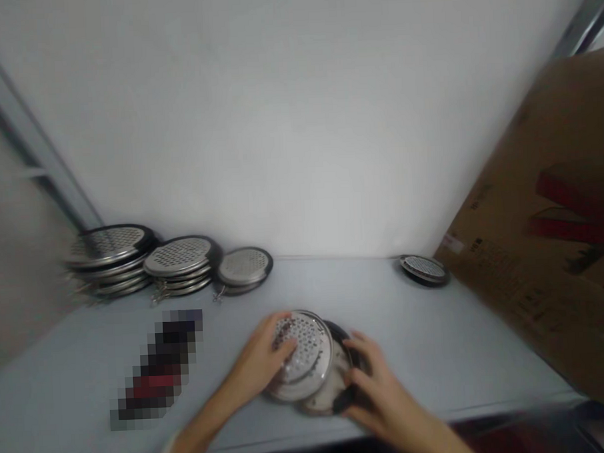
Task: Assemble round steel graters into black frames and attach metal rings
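Note:
Near the front of the table, my left hand (270, 355) grips a round perforated metal grater (307, 353), thumb on its holed face and fingers at its upper left rim. Partly under it, to the right, lies a second round disc (327, 402) with a pale face and a black edge. My right hand (376, 383) curls its fingers and thumb around that disc's right edge. The left grater overlaps the second disc, so much of the latter is hidden. Slight blur hides whether the two are joined.
At the back left stand two stacks of similar discs, a large stack (107, 245) and a middle stack (180, 255), with a smaller pile (244, 266) beside them. Another disc (424, 269) lies back right by a cardboard box (547, 242). A pixelated patch (158, 370) covers something front left.

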`<move>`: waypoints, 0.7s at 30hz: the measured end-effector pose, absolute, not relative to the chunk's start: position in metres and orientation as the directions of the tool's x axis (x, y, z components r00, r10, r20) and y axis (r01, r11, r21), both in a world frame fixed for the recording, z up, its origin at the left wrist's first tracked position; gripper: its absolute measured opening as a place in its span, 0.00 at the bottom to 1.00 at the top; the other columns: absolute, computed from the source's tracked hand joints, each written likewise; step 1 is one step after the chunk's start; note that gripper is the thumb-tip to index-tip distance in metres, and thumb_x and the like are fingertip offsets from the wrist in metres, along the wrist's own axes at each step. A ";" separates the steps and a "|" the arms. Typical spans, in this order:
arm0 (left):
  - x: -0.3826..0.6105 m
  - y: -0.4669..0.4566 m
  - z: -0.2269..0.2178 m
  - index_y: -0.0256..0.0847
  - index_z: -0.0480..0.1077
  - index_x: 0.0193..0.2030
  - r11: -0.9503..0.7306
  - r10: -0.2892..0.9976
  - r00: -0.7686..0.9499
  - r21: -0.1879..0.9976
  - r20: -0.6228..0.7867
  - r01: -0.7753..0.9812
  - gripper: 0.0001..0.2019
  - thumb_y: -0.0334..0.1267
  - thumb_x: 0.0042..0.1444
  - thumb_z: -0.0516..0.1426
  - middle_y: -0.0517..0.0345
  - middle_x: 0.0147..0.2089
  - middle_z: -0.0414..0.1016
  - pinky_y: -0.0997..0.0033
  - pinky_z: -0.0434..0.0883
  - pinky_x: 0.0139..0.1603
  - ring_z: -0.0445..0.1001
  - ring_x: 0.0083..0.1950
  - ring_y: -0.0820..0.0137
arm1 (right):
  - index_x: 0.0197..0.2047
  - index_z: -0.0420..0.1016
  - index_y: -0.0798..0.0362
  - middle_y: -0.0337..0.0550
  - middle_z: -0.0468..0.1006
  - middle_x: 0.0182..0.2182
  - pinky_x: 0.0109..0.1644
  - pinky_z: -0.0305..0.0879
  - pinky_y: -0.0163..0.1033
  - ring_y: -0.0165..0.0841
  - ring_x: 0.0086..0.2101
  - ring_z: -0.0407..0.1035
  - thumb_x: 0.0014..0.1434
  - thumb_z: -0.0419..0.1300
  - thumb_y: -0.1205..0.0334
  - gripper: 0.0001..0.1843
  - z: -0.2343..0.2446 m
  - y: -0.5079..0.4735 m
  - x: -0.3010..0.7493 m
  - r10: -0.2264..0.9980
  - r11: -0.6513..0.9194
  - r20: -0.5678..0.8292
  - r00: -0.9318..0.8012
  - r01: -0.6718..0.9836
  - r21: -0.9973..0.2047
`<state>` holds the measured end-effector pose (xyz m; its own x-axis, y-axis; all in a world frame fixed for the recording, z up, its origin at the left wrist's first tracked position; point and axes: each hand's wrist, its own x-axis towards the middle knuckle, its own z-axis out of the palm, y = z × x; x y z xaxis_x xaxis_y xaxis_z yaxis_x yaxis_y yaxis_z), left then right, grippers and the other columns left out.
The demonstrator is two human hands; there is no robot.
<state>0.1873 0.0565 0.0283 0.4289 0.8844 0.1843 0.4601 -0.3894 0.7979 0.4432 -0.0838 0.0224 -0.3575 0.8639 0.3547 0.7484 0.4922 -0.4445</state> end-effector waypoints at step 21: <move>0.197 -0.011 0.043 0.57 0.67 0.65 -0.774 0.572 0.804 0.431 0.163 0.463 0.26 0.44 0.60 0.64 0.55 0.70 0.66 0.40 0.58 0.70 0.59 0.72 0.48 | 0.55 0.69 0.47 0.52 0.65 0.67 0.67 0.64 0.58 0.50 0.67 0.57 0.62 0.66 0.53 0.21 0.014 -0.100 0.495 0.933 0.335 0.271 -0.239 0.851 -0.404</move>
